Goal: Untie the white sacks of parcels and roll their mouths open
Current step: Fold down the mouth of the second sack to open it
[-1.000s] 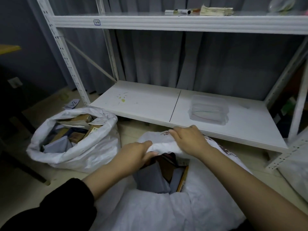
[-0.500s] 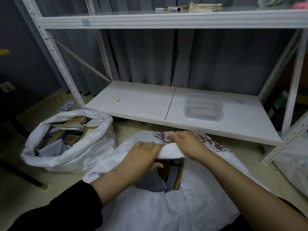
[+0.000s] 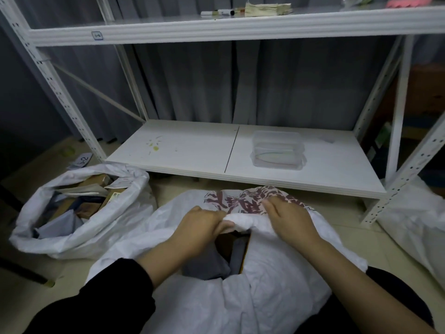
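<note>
A white sack [image 3: 272, 280] with dark red print on its far side lies on the floor right in front of me, its mouth open over grey and brown parcels [image 3: 212, 259]. My left hand [image 3: 202, 227] and my right hand [image 3: 286, 220] both grip the rolled far rim of its mouth, a short way apart. To the left stands a second white sack [image 3: 79, 235], its mouth rolled down and open, full of parcels. Part of a third white sack [image 3: 419, 225] shows at the right edge.
A white metal shelf rack [image 3: 192, 155] stands just behind the sacks. Its low shelf carries a clear plastic box [image 3: 277, 153]; markers and a paper stack lie on the upper shelf. Grey curtains hang behind. A dark table leg stands at the far left.
Both hands have rolled the sack's far rim outward and down, so more of the red print shows. My view has shifted slightly right.
</note>
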